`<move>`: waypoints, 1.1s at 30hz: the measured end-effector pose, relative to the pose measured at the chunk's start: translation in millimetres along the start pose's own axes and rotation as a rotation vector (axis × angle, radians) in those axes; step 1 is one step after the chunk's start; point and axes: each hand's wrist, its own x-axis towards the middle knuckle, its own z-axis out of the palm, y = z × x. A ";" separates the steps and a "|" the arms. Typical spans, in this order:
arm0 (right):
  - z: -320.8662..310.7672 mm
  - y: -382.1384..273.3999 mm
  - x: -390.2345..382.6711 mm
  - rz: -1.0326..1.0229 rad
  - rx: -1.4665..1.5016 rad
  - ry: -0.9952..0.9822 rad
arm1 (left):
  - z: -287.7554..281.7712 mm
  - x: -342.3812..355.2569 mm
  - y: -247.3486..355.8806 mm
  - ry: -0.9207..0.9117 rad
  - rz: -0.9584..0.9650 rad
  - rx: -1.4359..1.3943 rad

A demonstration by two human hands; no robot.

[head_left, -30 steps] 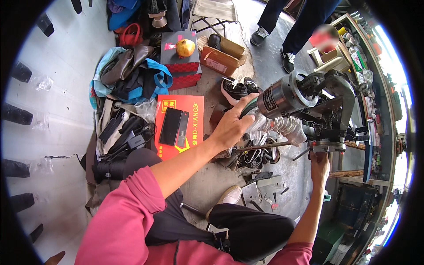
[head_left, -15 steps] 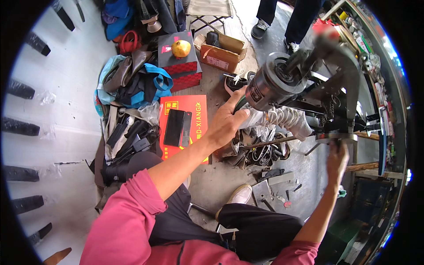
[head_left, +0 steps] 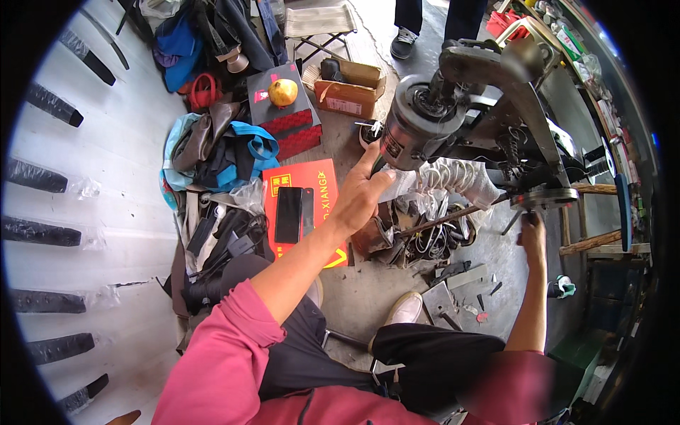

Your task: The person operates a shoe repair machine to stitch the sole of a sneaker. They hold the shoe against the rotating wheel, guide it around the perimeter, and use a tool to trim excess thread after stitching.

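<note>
Head | machine (head_left: 536,119): long axis crosswise, cylinder (head_left: 409,134) leftward | left fingers (head_left: 367,161) gripping workpiece (head_left: 379,165); right (head_left: 535,230), crank (head_left: 530,214)

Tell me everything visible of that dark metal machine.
The machine looks like worn, dark metal: a thick, tilted drum with a label plate, a long curved arm, and a flat round wheel at the right. A coil in clear plastic sits below the drum. The left hand is at the drum's near side, the right hand just under the wheel; their exact grip is unclear.
</note>
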 end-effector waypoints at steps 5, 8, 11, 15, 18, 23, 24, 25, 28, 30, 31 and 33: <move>3.7 -82.0 -64.4 -0.227 0.078 -0.207 | -4.0 1.9 -5.0 -0.034 -0.040 0.002; -33.2 -101.8 -57.9 -0.334 -0.022 0.222 | -5.7 1.9 -6.5 -0.054 -0.064 0.014; -61.3 -75.1 -25.0 -0.333 -0.203 0.461 | -7.7 2.9 -5.0 -0.074 -0.056 0.001; -53.5 -10.5 21.7 -0.307 -0.301 0.530 | -7.6 2.6 -3.1 -0.097 -0.025 -0.029; -15.5 2.9 10.5 0.064 -0.116 0.138 | -8.0 2.0 -2.2 -0.098 -0.041 -0.015; 14.0 -64.0 -51.3 -0.116 0.096 -0.286 | -8.7 3.5 -4.0 -0.087 -0.066 -0.011; 3.1 -77.6 -56.3 -0.202 0.058 -0.146 | -9.0 4.0 -4.6 -0.090 -0.070 -0.015; -10.6 -86.9 -58.8 -0.346 0.111 -0.062 | -9.1 4.3 -5.3 -0.088 -0.087 -0.014; -48.6 -86.5 -40.4 -0.359 -0.099 0.339 | -9.3 6.0 -7.2 -0.098 -0.061 -0.025; -64.2 -64.3 -13.7 -0.318 -0.239 0.495 | -9.3 7.7 -8.3 -0.115 -0.028 -0.040; -65.5 -47.6 -0.7 -0.342 -0.259 0.509 | -9.1 7.8 -8.9 -0.118 -0.019 -0.049; -56.5 -14.8 20.0 -0.324 -0.281 0.535 | -8.9 8.4 -9.3 -0.116 -0.010 -0.061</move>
